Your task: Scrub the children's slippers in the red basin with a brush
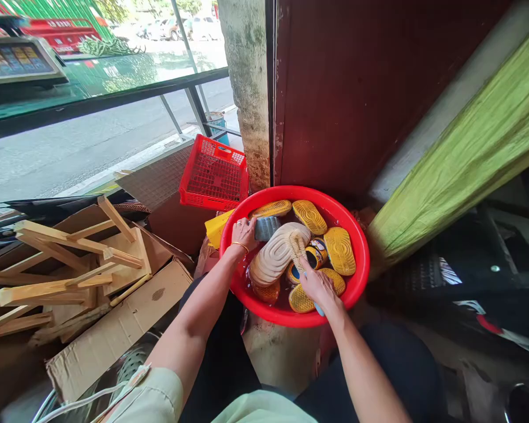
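A red basin holds several shoes lying in water. My left hand is closed on a grey-blue shoe near the basin's left side. My right hand grips the blue handle of a scrub brush, whose bristle end lies at the right edge of a large cream sole. Yellow-soled shoes lie along the right and far sides. Beneath the brush, a yellow and dark blue shoe is partly hidden.
A red plastic crate stands beyond the basin's left rim. Upturned wooden stools and cardboard lie at the left. A dark red panel rises behind the basin, with a green cloth hanging at the right.
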Demonstrator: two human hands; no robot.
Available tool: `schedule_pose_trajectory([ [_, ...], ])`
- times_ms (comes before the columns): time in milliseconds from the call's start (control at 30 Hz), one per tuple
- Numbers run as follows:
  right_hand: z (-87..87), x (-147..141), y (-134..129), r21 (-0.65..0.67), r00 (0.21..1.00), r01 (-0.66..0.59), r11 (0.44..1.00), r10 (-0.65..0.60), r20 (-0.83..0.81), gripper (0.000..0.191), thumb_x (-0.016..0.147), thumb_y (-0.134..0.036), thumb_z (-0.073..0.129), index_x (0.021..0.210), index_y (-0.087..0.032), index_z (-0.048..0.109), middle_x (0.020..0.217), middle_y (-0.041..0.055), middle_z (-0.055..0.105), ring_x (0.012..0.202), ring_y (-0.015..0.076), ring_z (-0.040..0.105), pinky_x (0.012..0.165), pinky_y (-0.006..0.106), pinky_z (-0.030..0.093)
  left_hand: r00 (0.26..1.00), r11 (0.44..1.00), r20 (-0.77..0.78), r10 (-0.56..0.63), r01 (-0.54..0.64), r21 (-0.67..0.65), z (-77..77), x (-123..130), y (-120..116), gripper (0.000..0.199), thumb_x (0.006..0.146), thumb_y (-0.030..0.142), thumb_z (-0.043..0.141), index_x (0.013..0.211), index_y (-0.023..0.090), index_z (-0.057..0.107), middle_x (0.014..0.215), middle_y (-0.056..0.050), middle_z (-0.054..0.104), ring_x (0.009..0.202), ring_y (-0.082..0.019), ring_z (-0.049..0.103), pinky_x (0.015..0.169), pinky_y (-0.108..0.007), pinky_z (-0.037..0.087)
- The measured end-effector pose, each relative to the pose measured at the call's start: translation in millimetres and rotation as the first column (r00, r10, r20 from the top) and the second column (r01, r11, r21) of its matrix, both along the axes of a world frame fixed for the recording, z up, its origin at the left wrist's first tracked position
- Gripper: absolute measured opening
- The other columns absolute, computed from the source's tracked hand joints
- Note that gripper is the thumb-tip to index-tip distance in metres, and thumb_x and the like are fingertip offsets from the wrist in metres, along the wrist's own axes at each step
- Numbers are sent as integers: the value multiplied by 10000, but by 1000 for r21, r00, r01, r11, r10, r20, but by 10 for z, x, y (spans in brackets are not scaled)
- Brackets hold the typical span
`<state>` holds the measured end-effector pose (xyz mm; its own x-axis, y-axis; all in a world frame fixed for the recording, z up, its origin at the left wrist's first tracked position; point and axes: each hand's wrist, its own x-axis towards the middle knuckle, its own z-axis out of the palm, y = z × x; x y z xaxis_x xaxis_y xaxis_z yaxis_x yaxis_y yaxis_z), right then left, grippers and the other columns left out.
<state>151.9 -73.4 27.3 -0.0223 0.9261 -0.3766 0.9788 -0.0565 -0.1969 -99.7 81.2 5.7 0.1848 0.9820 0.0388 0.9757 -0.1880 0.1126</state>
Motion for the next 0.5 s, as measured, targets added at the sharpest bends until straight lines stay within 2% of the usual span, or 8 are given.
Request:
schedule_pose_trajectory([
  [133,24,-31,-12,-29,1000,14,999,-14,5,668,1030,-329,386,1671,-249,212,1083,151,780,1019,295,737,766,333,475,998,996,66,9,-15,84,83,-3,-111,828,720,273,714,1493,218,421,1374,-194,521,1288,-406,464,1098,-522,306],
  [267,91,17,-69,-23,999,31,999,-31,-34,645,1039,-339,363,1663,-226,241,1075,152,782,993,269,742,769,317,469,965,992,238,111,-122,35,39,-4,-153,896,678,289,748,1509,249,416,1385,-162,523,1260,-390,500,1068,-493,376],
  [400,142,127,-169,-6,998,-2,1000,1,-65,647,1025,-336,376,1655,-227,277,1041,140,787,951,271,750,766,328,481,856,974,468,221,-215,-67,-80,-21,-140,922,651,302,761,1514,250,440,1349,-140,555,1221,-366,552,1033,-462,449],
  [500,121,147,-233,12,998,-27,1000,28,-65,650,1018,-310,377,1654,-213,288,1071,153,784,976,289,748,795,354,497,709,978,675,204,-177,-109,-128,-8,-137,888,675,334,747,1509,242,456,1337,-121,584,1229,-344,562,1038,-457,466],
])
